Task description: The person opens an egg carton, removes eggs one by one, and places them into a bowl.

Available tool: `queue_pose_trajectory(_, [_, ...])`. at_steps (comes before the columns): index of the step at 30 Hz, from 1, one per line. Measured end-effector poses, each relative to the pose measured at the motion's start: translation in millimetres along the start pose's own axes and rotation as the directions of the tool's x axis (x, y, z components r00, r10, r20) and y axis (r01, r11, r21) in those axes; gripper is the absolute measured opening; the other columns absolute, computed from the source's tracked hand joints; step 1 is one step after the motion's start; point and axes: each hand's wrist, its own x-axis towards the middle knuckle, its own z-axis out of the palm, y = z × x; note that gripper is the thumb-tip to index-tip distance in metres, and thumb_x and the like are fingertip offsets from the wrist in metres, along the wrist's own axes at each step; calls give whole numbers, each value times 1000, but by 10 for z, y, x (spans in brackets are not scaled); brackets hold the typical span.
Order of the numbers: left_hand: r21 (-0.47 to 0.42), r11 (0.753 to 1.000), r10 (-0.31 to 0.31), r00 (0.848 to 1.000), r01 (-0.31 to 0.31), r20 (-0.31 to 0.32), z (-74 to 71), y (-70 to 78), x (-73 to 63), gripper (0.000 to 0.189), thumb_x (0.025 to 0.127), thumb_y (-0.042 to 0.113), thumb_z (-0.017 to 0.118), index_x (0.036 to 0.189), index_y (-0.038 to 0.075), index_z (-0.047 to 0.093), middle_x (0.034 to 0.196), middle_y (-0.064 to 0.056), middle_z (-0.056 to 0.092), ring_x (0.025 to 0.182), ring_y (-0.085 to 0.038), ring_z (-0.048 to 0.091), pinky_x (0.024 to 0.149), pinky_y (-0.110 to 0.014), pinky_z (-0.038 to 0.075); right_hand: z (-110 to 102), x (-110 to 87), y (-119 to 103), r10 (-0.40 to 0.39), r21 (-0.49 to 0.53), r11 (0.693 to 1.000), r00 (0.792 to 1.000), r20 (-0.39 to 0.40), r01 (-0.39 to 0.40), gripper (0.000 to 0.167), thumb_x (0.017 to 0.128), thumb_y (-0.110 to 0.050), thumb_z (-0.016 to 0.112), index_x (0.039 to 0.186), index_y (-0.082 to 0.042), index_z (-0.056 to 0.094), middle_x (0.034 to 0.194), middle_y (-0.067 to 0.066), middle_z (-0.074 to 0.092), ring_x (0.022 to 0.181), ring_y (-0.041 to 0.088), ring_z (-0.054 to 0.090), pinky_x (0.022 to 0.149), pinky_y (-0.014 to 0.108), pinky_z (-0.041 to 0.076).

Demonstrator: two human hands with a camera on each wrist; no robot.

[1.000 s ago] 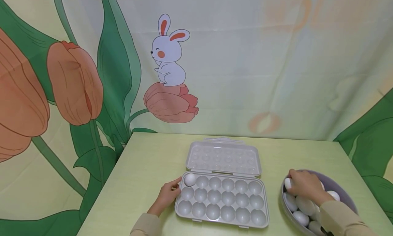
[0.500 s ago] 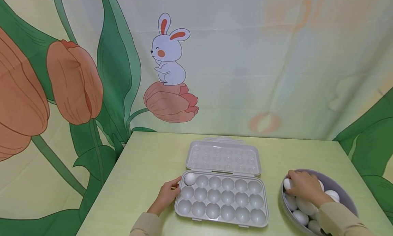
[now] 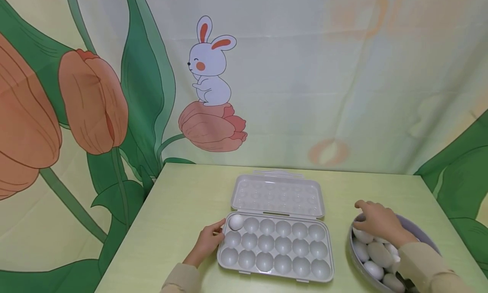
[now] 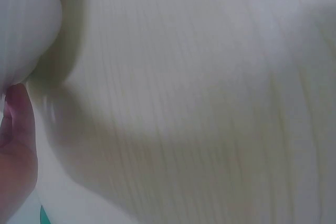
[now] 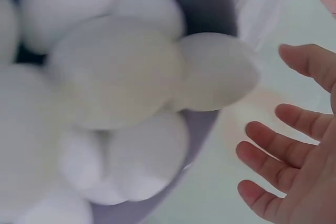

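My right hand (image 3: 379, 220) is over the far left rim of a grey-purple bowl (image 3: 415, 229) full of white eggs (image 3: 373, 269). Its fingers are spread, with nothing held. In the right wrist view the fingers (image 5: 302, 156) stand apart from an egg (image 5: 218, 72) at the bowl's rim. Left of the bowl lies an opened grey plastic egg box (image 3: 275, 265), with one white egg (image 3: 236, 222) in its far left cell. My left hand (image 3: 207, 243) touches the box's left edge with its fingertips. The left wrist view catches just part of that hand (image 4: 18, 166), under the box's rounded cells.
The translucent lid (image 3: 278, 195) of the box lies folded back behind it on the pale yellow-green table (image 3: 183, 199). A printed fabric backdrop (image 3: 286, 93) with a rabbit and tulips hangs behind the table's far edge.
My right hand was down on an egg at the bowl's left side; it has now let go and risen slightly, fingers spreading. The left hand and the box have not moved.
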Motion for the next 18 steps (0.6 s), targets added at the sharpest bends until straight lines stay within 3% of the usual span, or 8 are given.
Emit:
queue_pose_trajectory(6, [-3,1000,4,1000,-4,1,-1,-7,12,51,73,-1,52,125,3,50,85,-11,58,73,-15,54,60,-21,45,-22,228,-285,-66,107,991,992,-104,77,50,76,-28,63,116,-1,50,110,21,54,93,33,55,68,44,46])
queue_pose_trajectory(12, [6,1000,-5,1000,5,8,-2,-11,9,51,74,-1,52,125,3,49,85,-10,57,73,-15,53,60,-21,45,170,476,-812,-171,160,966,968,-186,201,49,75,-27,64,115,-3,51,112,15,55,97,30,55,75,44,46])
queue_pose_trajectory(18, [13,1000,-6,1000,6,8,-3,-13,11,51,74,-1,52,125,4,49,85,-10,57,73,-15,53,60,-21,45,436,633,-1342,-237,233,933,956,-174,274,49,73,-24,64,116,-6,51,110,9,56,91,23,57,73,36,47])
